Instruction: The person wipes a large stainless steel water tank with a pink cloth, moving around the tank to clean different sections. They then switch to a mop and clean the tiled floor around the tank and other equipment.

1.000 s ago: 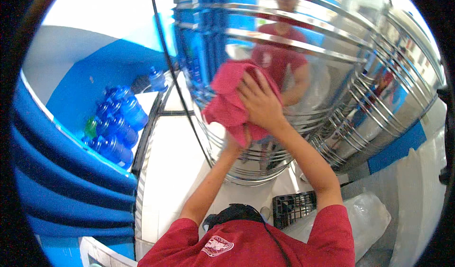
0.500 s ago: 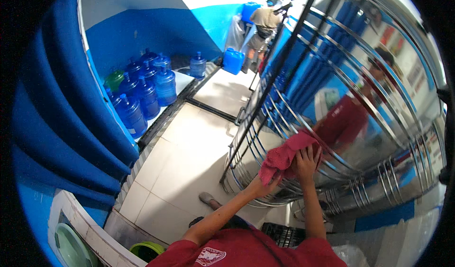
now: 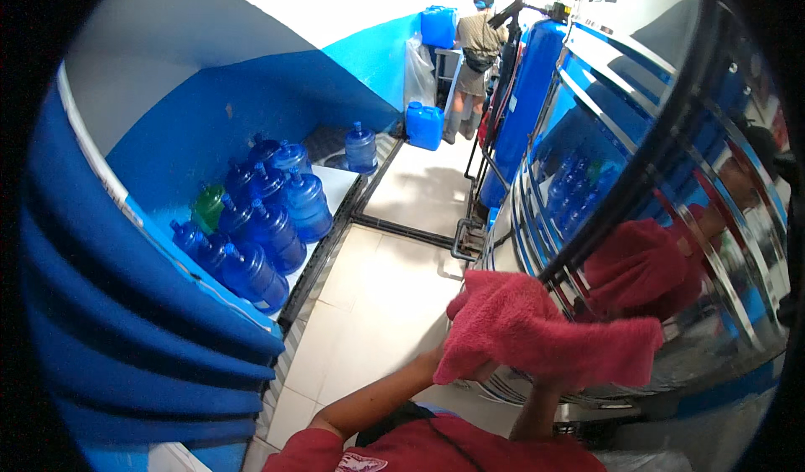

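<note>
I hold a pink towel (image 3: 545,325) bunched up in front of a polished, ribbed steel tank (image 3: 729,313) on the right. My left hand (image 3: 449,356) comes from below and grips the towel at its left side, partly covered by it. My right hand (image 3: 545,386) is under the towel's right part, its fingers hidden. A black pipe (image 3: 650,158) runs diagonally across the tank just beyond the towel, and the tank mirrors red fabric and blue jugs.
Several water jugs (image 3: 273,233) stand on a white platform at left, beside a ribbed blue tank (image 3: 142,338). Black pipes (image 3: 402,230) cross the tiled floor (image 3: 352,338). A co-worker (image 3: 478,44) stands at the back near blue containers (image 3: 424,126) and a tall blue cylinder (image 3: 528,95).
The towel was pressed against the steel tank and now is raised and spread over my hands, hiding my right fingers. My view has swung toward the passage, bringing the co-worker into sight.
</note>
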Available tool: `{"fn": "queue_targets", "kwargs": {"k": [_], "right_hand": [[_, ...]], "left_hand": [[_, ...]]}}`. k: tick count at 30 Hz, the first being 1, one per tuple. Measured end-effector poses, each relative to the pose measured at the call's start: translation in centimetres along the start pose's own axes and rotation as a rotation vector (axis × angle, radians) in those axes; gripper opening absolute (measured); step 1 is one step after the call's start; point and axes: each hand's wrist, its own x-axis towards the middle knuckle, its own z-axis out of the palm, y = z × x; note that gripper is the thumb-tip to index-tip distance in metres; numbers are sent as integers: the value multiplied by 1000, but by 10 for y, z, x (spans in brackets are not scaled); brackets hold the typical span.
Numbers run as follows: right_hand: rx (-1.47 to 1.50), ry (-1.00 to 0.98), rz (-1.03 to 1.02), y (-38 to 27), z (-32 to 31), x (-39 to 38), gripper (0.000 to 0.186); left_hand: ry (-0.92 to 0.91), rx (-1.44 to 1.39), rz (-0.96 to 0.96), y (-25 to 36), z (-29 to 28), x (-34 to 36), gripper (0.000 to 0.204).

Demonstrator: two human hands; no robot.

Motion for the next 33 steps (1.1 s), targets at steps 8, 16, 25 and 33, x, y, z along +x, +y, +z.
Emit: {"fn": "queue_targets", "kwargs": {"k": [8, 16, 25, 33], "right_hand": [[127, -370, -95, -53, 127, 2, 35], [-386, -526, -58, -22, 221, 39, 38], [-1208, -187, -115, -10, 234, 138, 60], [-1546, -148, -95, 11, 234, 190, 61]], "left_hand": [[-38, 133, -207, -67, -93, -45, 37], [49, -270, -292, -168, -160, -17, 32], [-151, -740, 282, -211, -174, 178, 42], [-343, -1010, 470, -211, -161, 276, 44]]}}
